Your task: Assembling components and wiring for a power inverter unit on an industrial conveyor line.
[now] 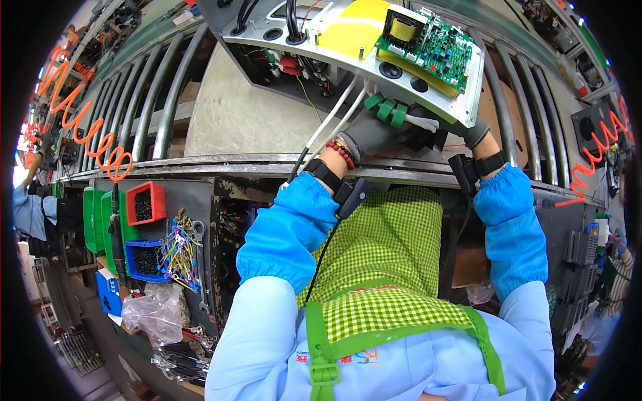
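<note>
A grey metal chassis (pixel 267 79) stands at the top, its inside partly showing wires and parts. Over its front lies a metal panel (pixel 354 59) with a yellow sheet and a green circuit board (pixel 438 53). Below the panel hang green rings (pixel 388 110) with white cable around them. My left hand (pixel 378 134), in a dark grey glove, is just under these rings; its fingers are hidden. At the panel's right lower corner is my right hand (pixel 476 132), also gloved, with its fingers out of sight behind the panel. White cables (pixel 331 120) run past my left wrist.
Metal rollers (pixel 160 100) flank the chassis on both sides. At left are a red bin (pixel 146 203) and a blue bin (pixel 144 260) of small dark parts, coloured wire leads (pixel 179 254) and a wrench (pixel 200 267). An orange coiled hose (pixel 87 134) hangs there.
</note>
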Demonstrator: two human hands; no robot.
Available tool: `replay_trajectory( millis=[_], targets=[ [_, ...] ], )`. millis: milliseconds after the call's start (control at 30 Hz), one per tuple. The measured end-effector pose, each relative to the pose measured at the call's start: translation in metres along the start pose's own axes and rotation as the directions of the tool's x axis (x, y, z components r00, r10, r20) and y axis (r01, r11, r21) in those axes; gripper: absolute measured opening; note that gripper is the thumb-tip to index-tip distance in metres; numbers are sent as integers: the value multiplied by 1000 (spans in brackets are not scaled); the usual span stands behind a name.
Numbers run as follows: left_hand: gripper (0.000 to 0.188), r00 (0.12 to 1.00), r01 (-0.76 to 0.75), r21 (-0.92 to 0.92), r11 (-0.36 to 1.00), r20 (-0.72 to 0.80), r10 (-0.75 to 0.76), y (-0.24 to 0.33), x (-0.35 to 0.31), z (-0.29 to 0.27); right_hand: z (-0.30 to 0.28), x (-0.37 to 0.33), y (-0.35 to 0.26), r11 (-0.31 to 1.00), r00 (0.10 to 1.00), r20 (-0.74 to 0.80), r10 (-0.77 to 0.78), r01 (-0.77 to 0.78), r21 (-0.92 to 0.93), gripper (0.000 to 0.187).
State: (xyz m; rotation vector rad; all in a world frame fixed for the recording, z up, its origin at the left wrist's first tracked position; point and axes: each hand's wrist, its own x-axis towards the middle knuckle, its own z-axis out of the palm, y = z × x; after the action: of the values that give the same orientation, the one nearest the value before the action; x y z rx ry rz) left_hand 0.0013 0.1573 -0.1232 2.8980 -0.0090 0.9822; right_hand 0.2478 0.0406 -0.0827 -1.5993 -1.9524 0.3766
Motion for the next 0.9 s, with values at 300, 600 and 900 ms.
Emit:
replay_trajectory(
  millis=[300,600,900],
  targets=[
    [43,998,-51,181,982,44,44,9,-1,-8,-23,-2,14,972,963,214,163,-194,131,43],
    [30,727,548,-758,354,222,-650,42,0,-7,-19,-1,-40,977,996,31,79,-72,-200,41],
    [32,625,452,-890,68,261,-736,66,12,7,-32,-7,-116,805,915,204,349,-404,434,58]
  ],
)
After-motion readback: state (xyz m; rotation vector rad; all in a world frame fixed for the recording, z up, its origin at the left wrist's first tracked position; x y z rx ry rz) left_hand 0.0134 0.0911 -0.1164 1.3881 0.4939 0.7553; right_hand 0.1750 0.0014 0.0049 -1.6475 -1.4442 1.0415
